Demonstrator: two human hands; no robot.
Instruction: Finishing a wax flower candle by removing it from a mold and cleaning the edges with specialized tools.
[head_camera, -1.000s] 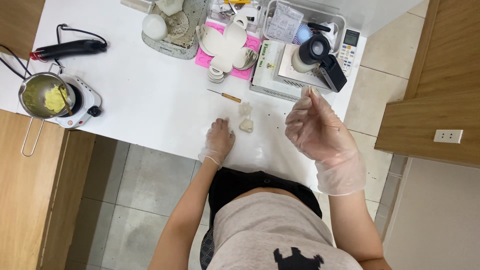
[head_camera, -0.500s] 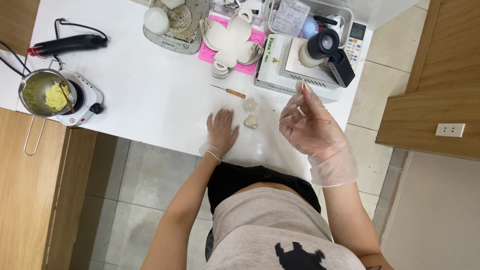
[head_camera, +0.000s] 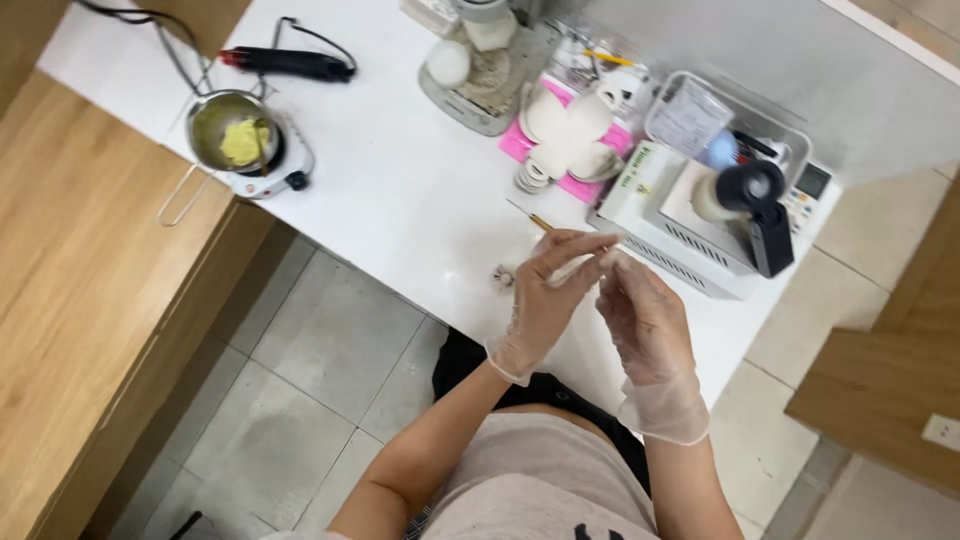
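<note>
Both of my hands wear thin clear gloves and are raised just above the near edge of the white table (head_camera: 400, 200). My left hand (head_camera: 545, 300) reaches right, its fingertips meeting those of my right hand (head_camera: 645, 320). Something small and pale may sit between the fingertips, but I cannot tell for sure. A small pale lump (head_camera: 503, 278) lies on the table just left of my left hand. A thin stick with a wooden end (head_camera: 540, 222) lies just beyond my fingers.
A small metal pot of yellow paste (head_camera: 240, 140) sits on a white hotplate at the left. Behind it lies a black corded hand tool (head_camera: 290, 65). A pink mat with white moulds (head_camera: 565, 145), a white box with a black device (head_camera: 750, 215) and a clear basket (head_camera: 700, 115) crowd the far right.
My left hand has lifted off the table by the pale lumps and moved right to meet my right hand. The camera has shifted, so the table now runs diagonally.
</note>
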